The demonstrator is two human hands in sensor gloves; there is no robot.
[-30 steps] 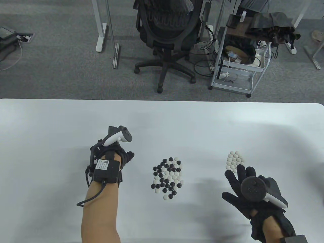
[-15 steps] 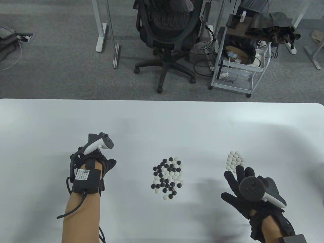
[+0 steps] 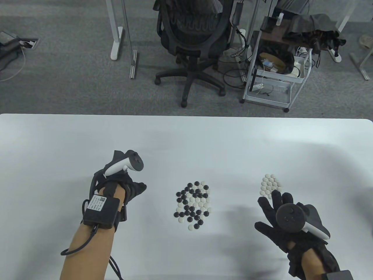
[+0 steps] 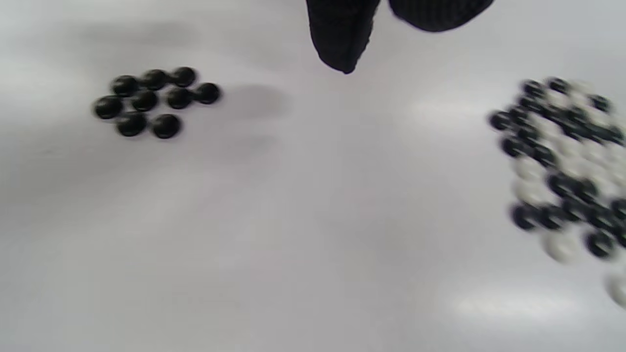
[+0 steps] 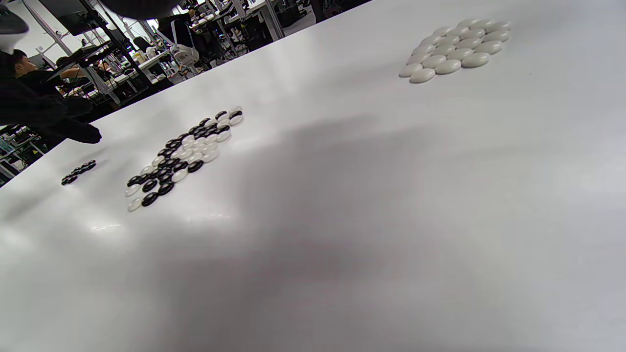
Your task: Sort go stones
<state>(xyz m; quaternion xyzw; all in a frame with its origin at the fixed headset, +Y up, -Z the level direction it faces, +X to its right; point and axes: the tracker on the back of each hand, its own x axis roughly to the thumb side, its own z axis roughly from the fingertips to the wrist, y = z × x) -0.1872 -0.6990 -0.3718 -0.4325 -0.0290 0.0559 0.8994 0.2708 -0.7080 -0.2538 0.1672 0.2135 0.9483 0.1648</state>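
Your mixed heap of black and white stones (image 3: pixel 193 205) sits at the centre of the table (image 3: pixel 186 140), and it is much the largest group, so judge the sorting as well short of half done. Both colours are thoroughly interleaved in it.

At about 3 o'clock from the heap, well apart, lies your white pile (image 3: pixel 270 184), a tight cluster of white stones only. At about 9 o'clock, also well apart, is your black pile (image 4: pixel 154 101), a small knot of black stones; the table view hides it under your left hand, but the left wrist view shows it plainly.

Your left hand (image 3: pixel 128 186) hovers between the black pile and the heap, fingers (image 4: pixel 342 39) hanging loosely down with nothing visible between them, so it reads as released and empty. Your right hand (image 3: pixel 276 213) is spread flat with fingers extended, just beside the near edge of the white pile at its 6 o'clock, and holding nothing that shows.

What is left: every stone in the heap has yet to go to its own side.
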